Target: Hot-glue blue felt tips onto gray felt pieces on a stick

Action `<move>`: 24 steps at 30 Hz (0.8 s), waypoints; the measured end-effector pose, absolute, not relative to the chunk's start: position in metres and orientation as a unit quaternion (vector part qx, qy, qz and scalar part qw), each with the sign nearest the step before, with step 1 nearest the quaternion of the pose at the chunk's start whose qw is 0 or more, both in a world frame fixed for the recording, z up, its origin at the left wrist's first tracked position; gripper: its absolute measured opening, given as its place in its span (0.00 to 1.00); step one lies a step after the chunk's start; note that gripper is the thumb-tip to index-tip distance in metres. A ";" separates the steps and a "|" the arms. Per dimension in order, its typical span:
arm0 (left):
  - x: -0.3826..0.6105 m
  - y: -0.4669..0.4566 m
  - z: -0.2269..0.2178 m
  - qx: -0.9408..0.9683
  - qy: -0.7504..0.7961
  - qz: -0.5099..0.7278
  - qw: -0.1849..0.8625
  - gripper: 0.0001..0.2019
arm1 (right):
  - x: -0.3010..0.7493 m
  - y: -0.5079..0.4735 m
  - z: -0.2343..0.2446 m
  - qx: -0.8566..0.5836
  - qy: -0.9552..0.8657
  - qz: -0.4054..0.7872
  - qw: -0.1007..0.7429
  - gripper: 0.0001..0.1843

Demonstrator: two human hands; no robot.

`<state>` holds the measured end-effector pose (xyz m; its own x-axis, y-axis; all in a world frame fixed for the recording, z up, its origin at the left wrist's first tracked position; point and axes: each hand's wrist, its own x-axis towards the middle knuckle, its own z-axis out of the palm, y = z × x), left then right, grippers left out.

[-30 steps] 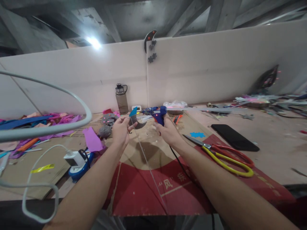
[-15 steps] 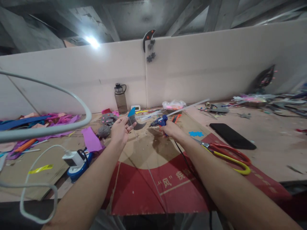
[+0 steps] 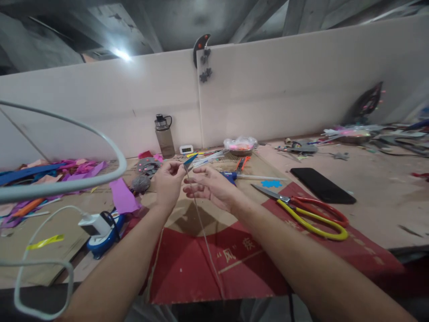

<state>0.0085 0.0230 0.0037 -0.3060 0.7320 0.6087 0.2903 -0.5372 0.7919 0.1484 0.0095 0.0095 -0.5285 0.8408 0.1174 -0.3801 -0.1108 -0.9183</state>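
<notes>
My left hand (image 3: 167, 181) pinches a small blue felt-like piece (image 3: 191, 160), with its pointed end showing above the fingertips. A thin grey string (image 3: 203, 230) runs from that spot down across the cardboard towards the front edge. Close beside it, my right hand (image 3: 209, 188) has its fingers stretched out and apart, near the string; whether they touch it I cannot tell. Just behind the right hand a blue glue gun (image 3: 229, 176) lies on the table, partly hidden. A blue flower-shaped cutout (image 3: 271, 184) and scissors (image 3: 298, 208) with red and yellow handles lie to the right.
A black phone (image 3: 321, 184) lies at the right. Behind stand a bottle (image 3: 165, 138) and a bowl of pink bits (image 3: 240, 146). Grey yarn (image 3: 140, 183), purple felt (image 3: 124, 197) and a plugged power strip (image 3: 103, 237) sit left. A white cable (image 3: 67, 188) loops in the foreground.
My right hand has let go of the glue gun, which now rests on the table, and has moved left beside my left hand. The blue piece has turned in my left fingers.
</notes>
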 end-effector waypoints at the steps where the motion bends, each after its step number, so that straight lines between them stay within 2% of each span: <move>1: 0.010 0.022 0.004 0.566 0.452 0.667 0.173 0.05 | 0.147 0.007 0.011 -0.215 -0.497 0.724 0.427 0.19; 3: 0.013 0.022 0.003 0.541 0.440 0.680 0.226 0.06 | 0.150 0.008 0.011 -0.233 -0.500 0.705 0.446 0.16; 7: 0.021 0.023 0.001 0.468 0.404 0.699 0.360 0.08 | 0.160 0.025 0.006 -0.335 -0.555 0.562 0.514 0.09; 14: 0.028 0.017 0.001 0.440 0.397 0.674 0.441 0.09 | 0.163 0.039 -0.002 -0.366 -0.624 0.365 0.587 0.07; 19: 0.028 0.016 0.001 0.439 0.392 0.664 0.461 0.08 | 0.164 0.041 -0.004 -0.377 -0.622 0.352 0.589 0.09; 24: 0.028 0.015 0.002 0.438 0.398 0.661 0.461 0.07 | 0.163 0.043 -0.004 -0.376 -0.601 0.410 0.575 0.10</move>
